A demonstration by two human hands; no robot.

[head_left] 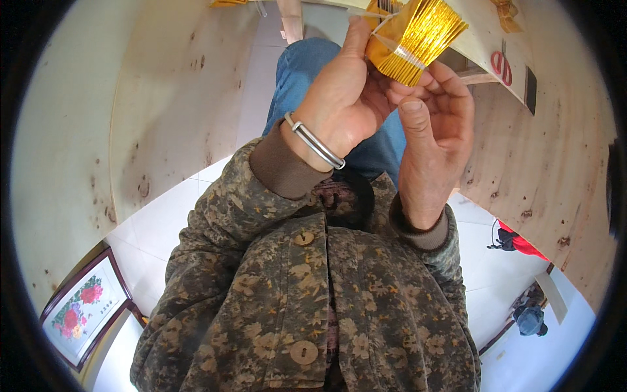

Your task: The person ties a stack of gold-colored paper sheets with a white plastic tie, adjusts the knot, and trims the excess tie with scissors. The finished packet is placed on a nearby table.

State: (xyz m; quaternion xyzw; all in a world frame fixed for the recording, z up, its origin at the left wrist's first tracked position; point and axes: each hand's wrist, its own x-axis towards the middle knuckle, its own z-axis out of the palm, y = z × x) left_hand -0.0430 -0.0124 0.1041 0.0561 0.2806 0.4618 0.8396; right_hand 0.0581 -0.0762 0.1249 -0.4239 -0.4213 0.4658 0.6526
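A thick bundle of folded gold foil paper point(428, 39) is held up at the top of the view, its shiny pleated edges fanned toward the right. Around it runs a clear band point(400, 49). My left hand point(353, 98) is closed on the bundle from the left and below, thumb raised along its side; a silver bangle point(315, 145) circles that wrist. At the bundle's lower right corner, the curled fingers of my right hand point(434, 140) press against it, while the right thumb stands off below it. The bundle hides some fingertips.
Pale wooden boards point(176, 98) stand on the left and a wooden tabletop point(529, 176) on the right. Red-handled scissors point(501, 65) lie beyond my right hand, near a dark strip point(530, 91). A framed flower picture point(86, 307) is at lower left.
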